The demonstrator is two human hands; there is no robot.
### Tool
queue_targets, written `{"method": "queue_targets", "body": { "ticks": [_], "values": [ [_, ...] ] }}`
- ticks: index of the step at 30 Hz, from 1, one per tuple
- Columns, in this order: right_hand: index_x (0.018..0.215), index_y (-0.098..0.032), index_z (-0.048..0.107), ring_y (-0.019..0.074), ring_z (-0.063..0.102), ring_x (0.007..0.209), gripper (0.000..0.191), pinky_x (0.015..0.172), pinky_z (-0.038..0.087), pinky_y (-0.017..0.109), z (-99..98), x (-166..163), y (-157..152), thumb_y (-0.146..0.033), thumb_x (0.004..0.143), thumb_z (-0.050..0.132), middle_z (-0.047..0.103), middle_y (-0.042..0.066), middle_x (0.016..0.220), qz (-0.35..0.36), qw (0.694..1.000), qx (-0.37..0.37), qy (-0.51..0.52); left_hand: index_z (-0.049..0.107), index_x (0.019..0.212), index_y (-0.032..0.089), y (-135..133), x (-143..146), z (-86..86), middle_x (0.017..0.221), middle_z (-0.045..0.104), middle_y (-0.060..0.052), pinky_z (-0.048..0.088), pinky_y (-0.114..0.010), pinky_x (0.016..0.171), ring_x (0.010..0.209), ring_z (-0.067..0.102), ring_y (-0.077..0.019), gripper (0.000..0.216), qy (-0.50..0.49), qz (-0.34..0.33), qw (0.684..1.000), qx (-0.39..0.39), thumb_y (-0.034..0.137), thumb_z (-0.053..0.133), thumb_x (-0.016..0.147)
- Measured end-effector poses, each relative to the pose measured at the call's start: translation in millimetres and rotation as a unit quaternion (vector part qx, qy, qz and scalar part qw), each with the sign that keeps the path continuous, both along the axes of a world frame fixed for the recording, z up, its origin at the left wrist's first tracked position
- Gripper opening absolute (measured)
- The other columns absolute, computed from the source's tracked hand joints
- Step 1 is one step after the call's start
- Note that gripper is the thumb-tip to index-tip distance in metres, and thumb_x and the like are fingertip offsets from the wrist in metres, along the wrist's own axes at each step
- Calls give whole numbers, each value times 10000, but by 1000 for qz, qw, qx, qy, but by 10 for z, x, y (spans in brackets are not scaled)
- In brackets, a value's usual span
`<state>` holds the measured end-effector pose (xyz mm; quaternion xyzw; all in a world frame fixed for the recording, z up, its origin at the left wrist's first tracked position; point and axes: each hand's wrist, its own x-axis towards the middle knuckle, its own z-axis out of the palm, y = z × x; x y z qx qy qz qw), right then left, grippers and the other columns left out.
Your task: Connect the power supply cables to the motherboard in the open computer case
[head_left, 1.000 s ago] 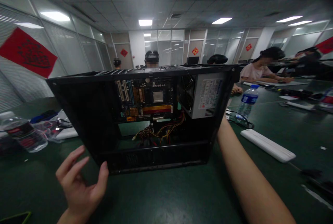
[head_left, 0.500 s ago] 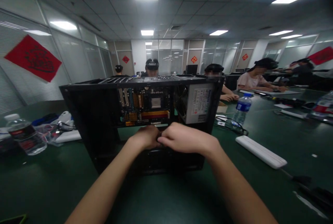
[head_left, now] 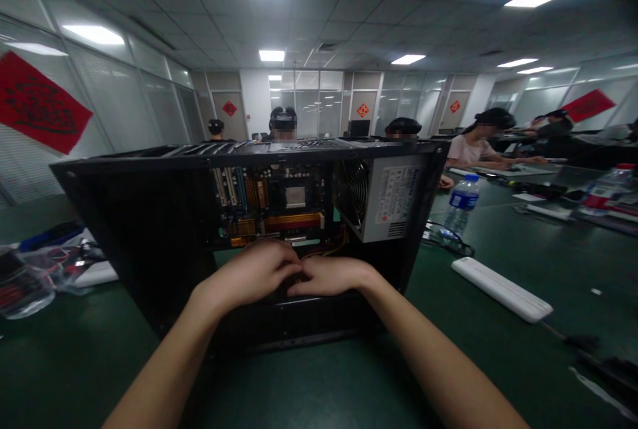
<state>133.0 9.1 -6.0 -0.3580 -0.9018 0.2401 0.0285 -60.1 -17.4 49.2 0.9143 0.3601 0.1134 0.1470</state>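
An open black computer case [head_left: 119,243] stands on the green table, its side facing me. Inside it are a motherboard [head_left: 272,193] and, at the right, a grey power supply [head_left: 393,200] with a fan. Thin coloured cables [head_left: 329,248] run from below the power supply toward my hands. My left hand [head_left: 262,271] and my right hand [head_left: 331,275] meet at the lower middle of the case, below the motherboard. Fingers of both are bent together and closed; whatever is between them is hidden.
A white power strip [head_left: 501,288] lies right of the case. A water bottle [head_left: 462,206] with black cables beside it stands behind that. At the left are another bottle [head_left: 20,286] and plastic bags [head_left: 64,263]. Several people sit beyond the case.
The case looks larger and nearer, its left side further left. Both hands have shifted slightly left, and the cables beside my right hand now show. My view has turned a little.
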Motion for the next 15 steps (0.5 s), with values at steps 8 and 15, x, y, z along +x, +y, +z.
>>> {"method": "queue_targets", "body": {
  "ticks": [8,15],
  "values": [
    [949,-142,671,222,623,930,327,803,442,309,111,-31,15,-341,991,416,702,82,943,-165,928,21,332,575,1388,212,5,-199,6,1299,695,-105,488,-395,1024,1159,658,-269,498,-113,51,992,4,391,602,924],
    [726,-183,534,163,531,726,414,722,416,289,342,-42,-232,-499,984,462,559,2,716,-165,885,18,434,697,1129,184,-37,-196,104,1069,758,-61,550,-342,923,984,709,-223,292,-257,-16,958,-126,357,667,895]
  ]
}}
